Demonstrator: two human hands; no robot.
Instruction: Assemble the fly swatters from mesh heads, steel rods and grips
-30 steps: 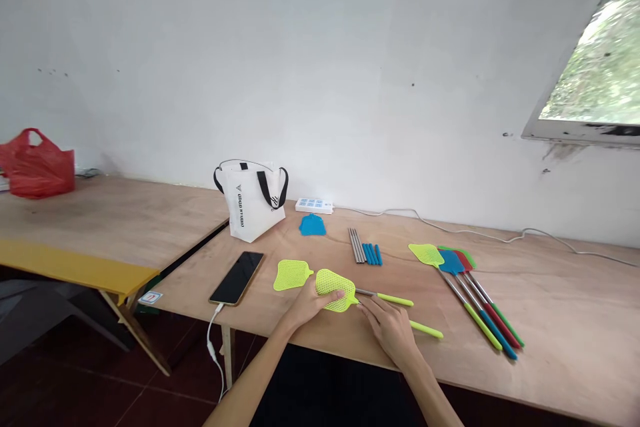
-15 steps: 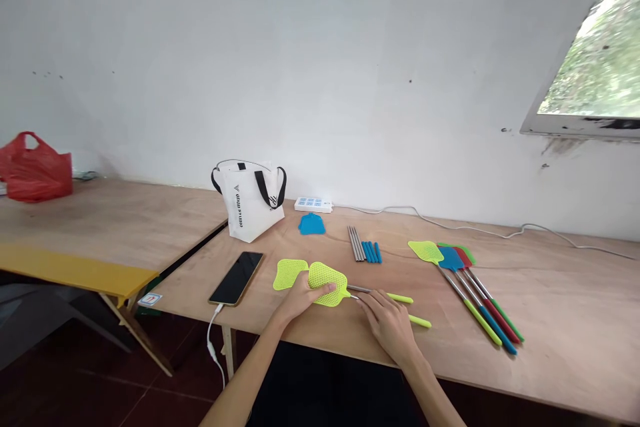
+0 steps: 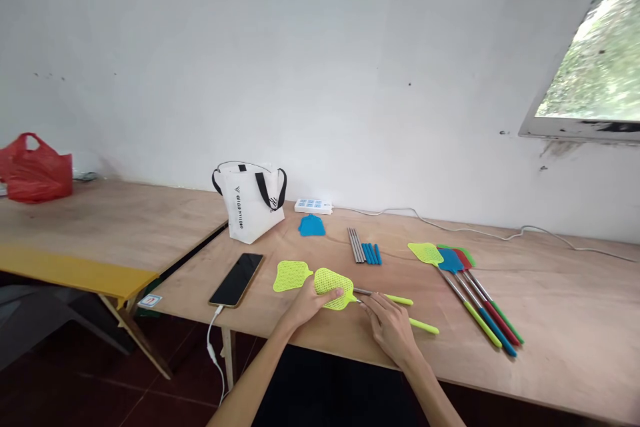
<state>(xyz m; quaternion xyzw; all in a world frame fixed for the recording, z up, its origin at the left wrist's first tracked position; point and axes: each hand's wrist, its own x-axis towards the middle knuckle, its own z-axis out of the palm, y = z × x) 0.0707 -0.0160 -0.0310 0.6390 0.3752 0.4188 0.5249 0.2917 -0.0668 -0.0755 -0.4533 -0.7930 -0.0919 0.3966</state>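
At the lower centre of the frame, my left hand (image 3: 309, 301) pinches the mesh head of a lime fly swatter (image 3: 333, 288), while my right hand (image 3: 390, 325) grips its shaft; my fingers hide most of that, so how firmly I can't tell. On the tabletop (image 3: 565, 313), 1 loose lime head (image 3: 291, 275) lies just left; 4 swatters (image 3: 453, 260) fan out at lower right.

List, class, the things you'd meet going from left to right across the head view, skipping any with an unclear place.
Red plastic bag → phone → loose yellow-green mesh head → yellow-green mesh head in the left hand → blue handles → fanned-out swatters → window.
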